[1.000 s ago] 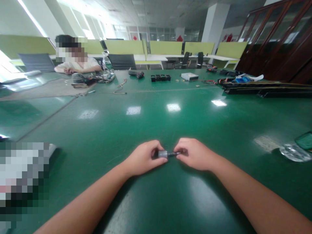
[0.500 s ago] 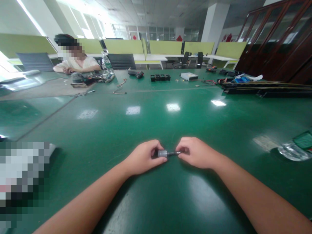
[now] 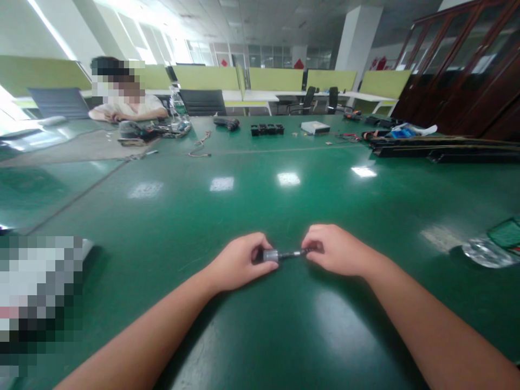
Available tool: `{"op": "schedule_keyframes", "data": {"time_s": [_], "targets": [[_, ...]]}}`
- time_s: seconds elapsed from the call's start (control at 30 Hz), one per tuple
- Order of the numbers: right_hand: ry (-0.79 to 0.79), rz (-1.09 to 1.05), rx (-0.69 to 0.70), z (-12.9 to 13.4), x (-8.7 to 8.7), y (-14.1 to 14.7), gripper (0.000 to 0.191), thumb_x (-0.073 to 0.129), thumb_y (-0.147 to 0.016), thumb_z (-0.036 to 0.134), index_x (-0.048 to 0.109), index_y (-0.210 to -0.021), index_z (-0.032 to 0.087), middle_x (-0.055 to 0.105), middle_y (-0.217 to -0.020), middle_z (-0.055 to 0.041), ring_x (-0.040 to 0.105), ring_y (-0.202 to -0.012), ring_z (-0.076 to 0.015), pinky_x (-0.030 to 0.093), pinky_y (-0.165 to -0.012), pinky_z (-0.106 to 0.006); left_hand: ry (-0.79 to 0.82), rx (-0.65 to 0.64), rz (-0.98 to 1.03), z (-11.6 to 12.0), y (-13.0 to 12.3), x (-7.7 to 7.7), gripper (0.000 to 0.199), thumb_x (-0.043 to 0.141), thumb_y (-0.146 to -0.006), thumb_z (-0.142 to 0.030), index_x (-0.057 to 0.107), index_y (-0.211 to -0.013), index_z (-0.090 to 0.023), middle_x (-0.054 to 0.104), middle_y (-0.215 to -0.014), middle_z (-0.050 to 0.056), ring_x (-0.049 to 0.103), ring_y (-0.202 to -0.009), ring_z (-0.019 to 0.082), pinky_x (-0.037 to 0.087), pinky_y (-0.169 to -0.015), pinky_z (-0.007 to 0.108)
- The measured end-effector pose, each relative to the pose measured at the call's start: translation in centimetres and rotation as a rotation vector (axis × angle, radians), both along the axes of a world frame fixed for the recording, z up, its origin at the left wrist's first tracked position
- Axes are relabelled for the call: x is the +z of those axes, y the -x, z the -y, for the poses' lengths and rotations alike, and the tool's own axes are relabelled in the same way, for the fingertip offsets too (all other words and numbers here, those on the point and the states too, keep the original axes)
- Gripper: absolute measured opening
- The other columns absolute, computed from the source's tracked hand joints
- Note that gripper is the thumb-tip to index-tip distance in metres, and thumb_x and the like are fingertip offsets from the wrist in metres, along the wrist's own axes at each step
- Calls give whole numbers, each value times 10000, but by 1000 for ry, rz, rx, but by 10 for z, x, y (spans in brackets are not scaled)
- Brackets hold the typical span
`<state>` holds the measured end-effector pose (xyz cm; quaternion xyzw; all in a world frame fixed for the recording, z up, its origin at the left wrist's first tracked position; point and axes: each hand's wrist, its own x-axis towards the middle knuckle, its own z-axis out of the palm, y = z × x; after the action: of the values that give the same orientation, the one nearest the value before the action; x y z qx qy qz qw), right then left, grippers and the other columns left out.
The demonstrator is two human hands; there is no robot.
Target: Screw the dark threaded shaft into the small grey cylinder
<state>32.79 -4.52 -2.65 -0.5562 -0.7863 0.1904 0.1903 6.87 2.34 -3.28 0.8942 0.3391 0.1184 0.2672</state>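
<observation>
My left hand [image 3: 239, 261] is closed, with thumb and fingers round a short grey metal cylinder [image 3: 271, 255]. From the cylinder's right end a thin dark rod [image 3: 290, 254] points right, roughly level. My right hand [image 3: 335, 250] is closed in a pinch at the rod's far end, where the tip disappears between thumb and fingers. Whether a separate small part sits in that pinch, I cannot tell. Both hands stay low over the green table [image 3: 260, 314], near its front.
A clear bottle [image 3: 489, 252] lies at the right. The box-like thing [image 3: 40, 292] at left is blurred out. Across the table are a cordless drill [image 3: 227, 123], black blocks [image 3: 267, 129], a white box [image 3: 314, 127], cables and dark rails [image 3: 447, 149]. Another person [image 3: 125, 103] sits far left.
My right hand has slid a little to the right and away from the cylinder, so more of the rod shows. My left hand and the cylinder have stayed in place.
</observation>
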Motion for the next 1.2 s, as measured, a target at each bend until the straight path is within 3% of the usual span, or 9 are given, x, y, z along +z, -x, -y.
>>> {"op": "schedule_keyframes", "data": {"time_s": [0.47, 0.9, 1.07, 1.2], "targets": [[-23, -72, 38, -2, -3, 10, 106, 662, -823, 152, 723, -899, 193, 660, -853, -25, 584, -802, -151, 434, -721, -276, 3, 16, 5, 0, -2, -1, 291, 680, -817, -464, 636, -923, -197, 590, -733, -16, 522, -645, 147, 366, -585, 243], [-63, -372, 148, -7, -21, 29, 357, 604, -758, 2, 686, -1049, 190, 677, -929, -26, 616, -822, -138, 495, -767, -266, -14, -8, -4, -1, -2, -2, 276, 662, -836, -452, 612, -907, -189, 580, -739, -17, 521, -658, 146, 356, -588, 237], [-82, -461, 46, -9, -27, 35, 451, 603, -743, -15, 659, -1140, 192, 656, -956, -30, 636, -828, -131, 534, -783, -273, -17, 12, -8, -3, -2, -4, 281, 651, -843, -460, 596, -883, -187, 561, -709, -25, 499, -631, 139, 340, -577, 237], [-10, -623, 24, -12, -33, 41, 404, 633, -772, 51, 644, -1150, 193, 637, -1022, -43, 680, -850, -134, 572, -793, -276, -11, 3, 4, -3, -3, -4, 294, 647, -843, -472, 599, -896, -186, 560, -716, -22, 497, -638, 140, 342, -578, 235]]}}
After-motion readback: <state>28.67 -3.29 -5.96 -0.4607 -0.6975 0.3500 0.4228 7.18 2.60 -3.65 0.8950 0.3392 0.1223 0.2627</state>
